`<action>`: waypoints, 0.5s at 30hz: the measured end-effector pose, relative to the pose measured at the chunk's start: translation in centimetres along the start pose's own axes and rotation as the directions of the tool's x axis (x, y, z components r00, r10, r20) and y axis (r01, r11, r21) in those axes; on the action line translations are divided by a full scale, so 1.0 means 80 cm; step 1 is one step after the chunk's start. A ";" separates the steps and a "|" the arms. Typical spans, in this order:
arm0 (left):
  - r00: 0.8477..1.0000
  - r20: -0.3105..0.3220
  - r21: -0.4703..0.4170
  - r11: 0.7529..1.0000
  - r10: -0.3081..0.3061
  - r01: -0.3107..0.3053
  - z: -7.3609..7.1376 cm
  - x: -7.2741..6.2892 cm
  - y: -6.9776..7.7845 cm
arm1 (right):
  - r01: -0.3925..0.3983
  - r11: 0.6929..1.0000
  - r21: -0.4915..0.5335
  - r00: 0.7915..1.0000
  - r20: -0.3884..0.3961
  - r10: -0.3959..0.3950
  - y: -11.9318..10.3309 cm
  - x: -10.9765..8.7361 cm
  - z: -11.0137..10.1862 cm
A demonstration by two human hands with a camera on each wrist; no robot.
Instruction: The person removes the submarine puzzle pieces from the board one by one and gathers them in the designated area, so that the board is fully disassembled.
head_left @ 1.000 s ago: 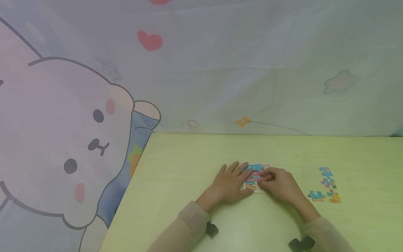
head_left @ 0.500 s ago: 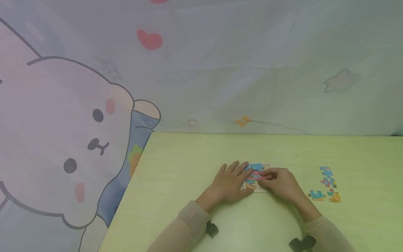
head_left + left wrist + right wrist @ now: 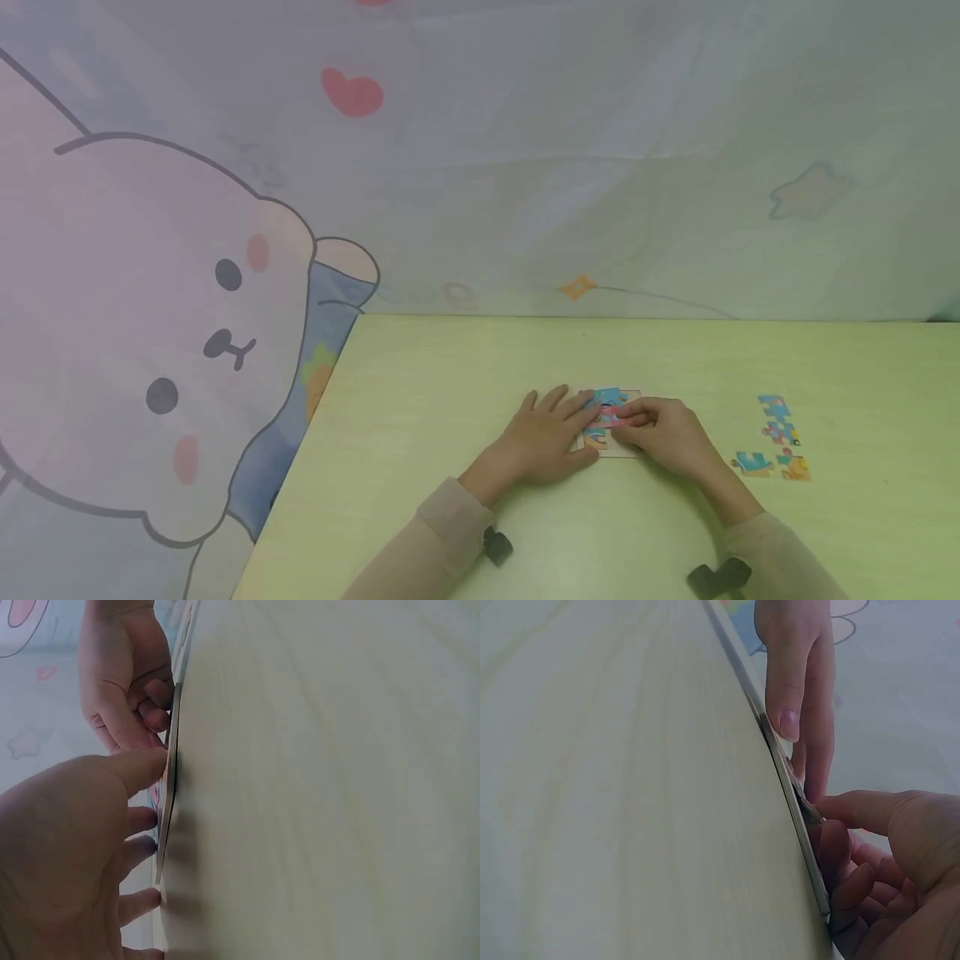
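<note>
A pink piece [image 3: 611, 419] is lying over the board [image 3: 621, 450], its end tilting up where the right hand [image 3: 663, 435] is pinching it between thumb and finger, the other fingers curling. Blue and orange pieces [image 3: 609, 395] are lying on the board above and below it. The left hand [image 3: 543, 437] is spreading its straight fingers, some resting on the board, the thumb touching its near edge. Well to the right, four loose pieces [image 3: 753, 465] are lying on the table [image 3: 465, 375]. Pale sleeves [image 3: 783, 554] are covering the forearms, with black devices [image 3: 720, 577] sitting at the wrists. Behind, a cloth [image 3: 510, 167] is showing a large bear.
</note>
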State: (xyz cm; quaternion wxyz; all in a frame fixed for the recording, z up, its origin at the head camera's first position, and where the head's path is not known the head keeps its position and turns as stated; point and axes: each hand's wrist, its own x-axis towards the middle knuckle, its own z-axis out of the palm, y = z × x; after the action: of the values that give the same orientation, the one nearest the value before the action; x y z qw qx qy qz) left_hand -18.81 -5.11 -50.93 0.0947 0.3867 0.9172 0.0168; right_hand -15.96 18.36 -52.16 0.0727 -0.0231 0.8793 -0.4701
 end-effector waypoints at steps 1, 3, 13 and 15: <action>1.000 0.007 -0.014 1.000 0.009 -0.009 -0.001 -0.001 -0.001 | -0.006 1.000 0.001 1.000 -0.001 0.006 0.000 0.000 0.000; 1.000 0.015 -0.031 0.999 0.027 -0.027 -0.002 -0.003 -0.003 | -0.010 1.000 0.001 1.000 0.002 0.010 0.000 0.000 0.000; 0.999 0.020 -0.050 0.998 0.050 -0.049 0.000 -0.004 -0.008 | -0.026 1.000 0.012 1.000 0.003 0.025 -0.002 0.001 -0.001; 0.998 0.024 -0.049 0.998 0.050 -0.049 0.000 -0.003 -0.007 | -0.020 1.000 0.015 1.000 0.001 0.020 -0.002 0.001 -0.001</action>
State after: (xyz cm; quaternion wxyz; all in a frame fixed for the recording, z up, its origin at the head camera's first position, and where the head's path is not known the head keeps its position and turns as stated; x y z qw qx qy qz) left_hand -19.05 -5.72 -50.91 0.1151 0.4072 0.9053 0.0366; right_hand -16.03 18.36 -51.97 0.0777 -0.0141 0.8758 -0.4762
